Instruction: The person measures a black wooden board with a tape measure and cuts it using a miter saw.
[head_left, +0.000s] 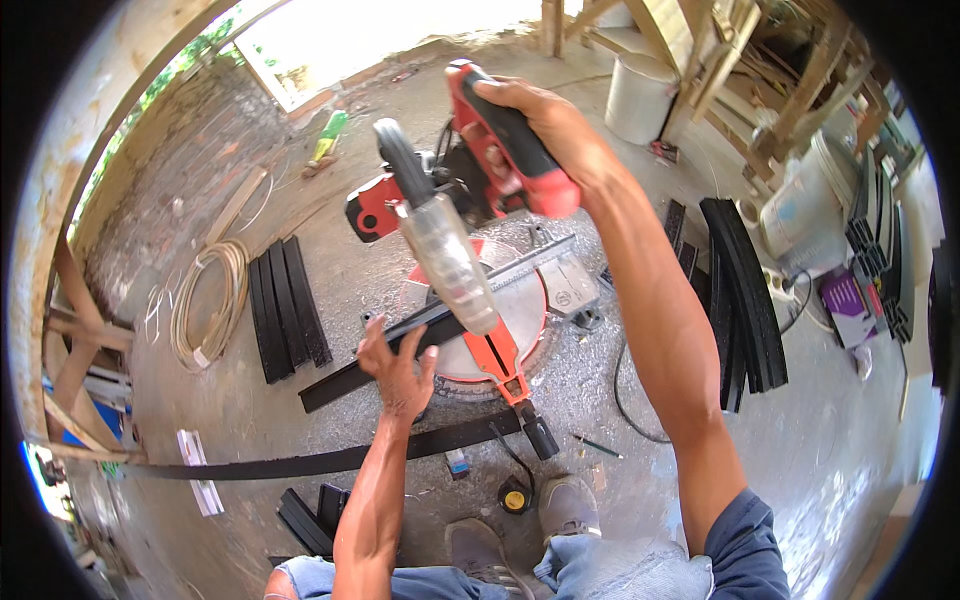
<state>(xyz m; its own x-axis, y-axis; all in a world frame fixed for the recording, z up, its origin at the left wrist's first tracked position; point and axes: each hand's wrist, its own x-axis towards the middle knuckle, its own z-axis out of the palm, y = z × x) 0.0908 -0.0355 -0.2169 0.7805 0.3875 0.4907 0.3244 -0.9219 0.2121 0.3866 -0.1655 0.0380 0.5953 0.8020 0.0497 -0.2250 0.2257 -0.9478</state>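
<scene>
My right hand (pixel 535 110) is wrapped round the red and black handle (pixel 515 140) of a miter saw. The saw head is raised above the round grey turntable (pixel 520 300), with a clear blade guard (pixel 450 262) hanging below it. A black profile bar (pixel 335 385) lies slantwise along the metal fence (pixel 530 262), passing behind the guard. Over that bar, left of the guard, my left hand (pixel 393 368) has its fingers spread; whether it presses on the bar is hard to tell. An orange insert (pixel 490 350) runs toward me from the turntable.
A long black strip (pixel 330 462) crosses the floor before my shoes, near a tape measure (pixel 514 496) and a pencil (pixel 600 447). Cut black profiles (pixel 285 310) and coiled tubing (pixel 210 305) lie left. Longer profiles (pixel 745 300), a bucket (pixel 805 205) and a cable (pixel 630 395) are right.
</scene>
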